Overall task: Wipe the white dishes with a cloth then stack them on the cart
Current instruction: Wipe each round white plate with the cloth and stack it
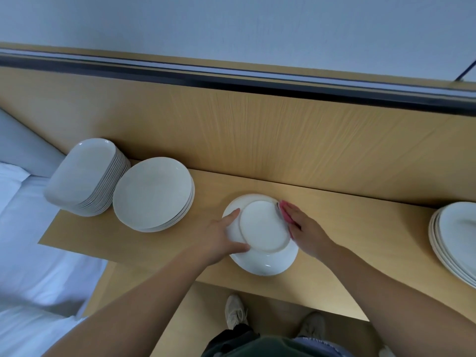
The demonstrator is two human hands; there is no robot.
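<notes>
Pinching plate rim, left hand; pink cloth under right hand fingers.

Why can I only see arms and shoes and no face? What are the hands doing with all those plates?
The camera sits on the person's head and looks down, so you see what they see: their own arms, and their shoes at the bottom. There is only this one picture. The left hand grips a white plate by its edge, over a bigger plate. The right hand presses a pink cloth against the held plate's rim, to wipe it. On the wooden table more white dishes wait: a stack of round plates, a stack of oblong dishes beside it on the left, and another stack at the right edge.
</notes>
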